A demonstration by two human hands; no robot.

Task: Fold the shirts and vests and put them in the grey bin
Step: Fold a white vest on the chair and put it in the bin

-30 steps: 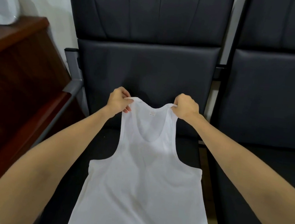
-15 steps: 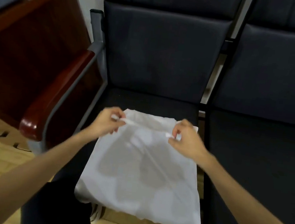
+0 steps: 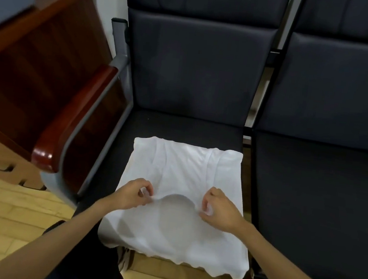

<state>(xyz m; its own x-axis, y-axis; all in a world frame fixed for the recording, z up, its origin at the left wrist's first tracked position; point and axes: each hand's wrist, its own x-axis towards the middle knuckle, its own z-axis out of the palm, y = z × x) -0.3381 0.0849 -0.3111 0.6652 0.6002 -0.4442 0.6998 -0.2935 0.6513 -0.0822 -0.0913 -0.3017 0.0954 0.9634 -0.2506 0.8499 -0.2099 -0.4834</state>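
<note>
Head view: we see the vest [image 3: 180,199] folded in half on the seat [image 3: 186,128], hem overhanging at 6. Left hand [image 3: 133,194] and right hand [image 3: 218,209] each pinch a strap. Fold step, we judge; next needs a crosswise fold. Free seat at 12; armrest [image 3: 74,116] close at 9. No bin seen.
</note>
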